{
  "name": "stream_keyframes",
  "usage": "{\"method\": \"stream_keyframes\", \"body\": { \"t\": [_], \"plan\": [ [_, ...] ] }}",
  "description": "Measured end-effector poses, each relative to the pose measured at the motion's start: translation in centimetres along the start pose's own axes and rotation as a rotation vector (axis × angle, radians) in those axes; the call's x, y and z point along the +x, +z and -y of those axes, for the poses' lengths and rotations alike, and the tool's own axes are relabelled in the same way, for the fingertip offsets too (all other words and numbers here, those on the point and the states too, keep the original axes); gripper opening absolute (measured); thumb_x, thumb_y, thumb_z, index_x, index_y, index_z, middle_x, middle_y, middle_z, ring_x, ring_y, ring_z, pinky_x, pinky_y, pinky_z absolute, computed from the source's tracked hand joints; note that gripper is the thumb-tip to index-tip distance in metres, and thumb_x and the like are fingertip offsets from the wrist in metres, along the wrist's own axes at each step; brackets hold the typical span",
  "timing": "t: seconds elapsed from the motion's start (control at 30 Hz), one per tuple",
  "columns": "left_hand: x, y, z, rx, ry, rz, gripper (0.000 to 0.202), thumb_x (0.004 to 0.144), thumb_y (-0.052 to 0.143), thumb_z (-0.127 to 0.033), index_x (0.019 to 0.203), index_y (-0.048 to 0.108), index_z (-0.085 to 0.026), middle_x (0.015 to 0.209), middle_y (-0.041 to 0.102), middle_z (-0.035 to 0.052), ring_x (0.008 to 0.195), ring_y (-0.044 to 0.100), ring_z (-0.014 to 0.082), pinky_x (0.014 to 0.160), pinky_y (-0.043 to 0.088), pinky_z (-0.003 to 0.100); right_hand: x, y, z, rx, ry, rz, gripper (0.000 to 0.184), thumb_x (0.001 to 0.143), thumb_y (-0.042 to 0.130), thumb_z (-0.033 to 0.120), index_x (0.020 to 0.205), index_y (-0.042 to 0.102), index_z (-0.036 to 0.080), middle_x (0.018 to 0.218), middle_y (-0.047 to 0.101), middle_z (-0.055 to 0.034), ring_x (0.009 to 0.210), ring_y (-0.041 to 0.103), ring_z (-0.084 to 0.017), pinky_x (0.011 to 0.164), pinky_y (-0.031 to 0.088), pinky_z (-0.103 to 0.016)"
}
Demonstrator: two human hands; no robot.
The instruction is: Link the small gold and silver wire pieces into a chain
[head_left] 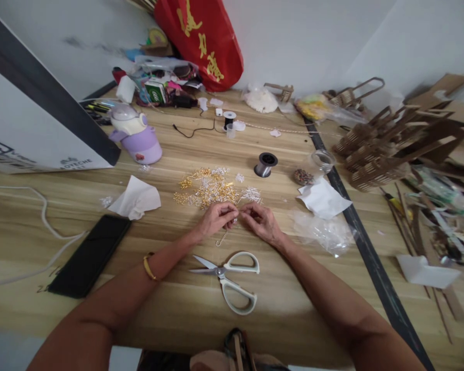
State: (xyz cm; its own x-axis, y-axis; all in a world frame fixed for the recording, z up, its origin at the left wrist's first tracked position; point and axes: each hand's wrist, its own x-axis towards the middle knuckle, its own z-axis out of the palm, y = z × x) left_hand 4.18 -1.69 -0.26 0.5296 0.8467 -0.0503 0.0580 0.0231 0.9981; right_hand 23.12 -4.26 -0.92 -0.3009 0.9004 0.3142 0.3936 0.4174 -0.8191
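Observation:
My left hand [216, 219] pinches a small silver chain piece [221, 238] with tiny beads; its hooked end hangs below the fingers. Close beside it, the fingertips of my right hand [262, 222] are pressed together, nearly touching the left ones. Whatever lies between the right fingers is too small to make out. Just beyond both hands is a pile of gold and silver jewelry findings [212, 188], with thin silver pins [251, 195] at its right. Scissors [221, 272] with white handles lie spread on the table, nearer to me.
A spool of thin line [266, 164] stands behind the pile. To the left are a black phone [90, 256], crumpled paper [136, 198] and a purple bottle [141, 141]. On the right lie a plastic bag [327, 232], a jar [322, 161] and several woven baskets [375, 149].

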Motion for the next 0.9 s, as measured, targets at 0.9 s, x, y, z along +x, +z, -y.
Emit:
{"method": "stream_keyframes", "body": {
  "t": [0.9],
  "plan": [
    [0.09,0.11,0.33,-0.001,0.001,0.005,0.032,0.080,0.063,-0.043,0.081,0.059,-0.011,0.060,0.057,-0.0013,0.048,0.054,0.0070,0.048,0.046,0.018,-0.14,0.01,-0.02,-0.015,-0.054,0.026,0.015,0.092,0.050,0.031,0.096,0.056,0.018,0.065,0.056,0.0008,0.055,0.049,-0.010,0.049,0.040,-0.021]
  ]
}}
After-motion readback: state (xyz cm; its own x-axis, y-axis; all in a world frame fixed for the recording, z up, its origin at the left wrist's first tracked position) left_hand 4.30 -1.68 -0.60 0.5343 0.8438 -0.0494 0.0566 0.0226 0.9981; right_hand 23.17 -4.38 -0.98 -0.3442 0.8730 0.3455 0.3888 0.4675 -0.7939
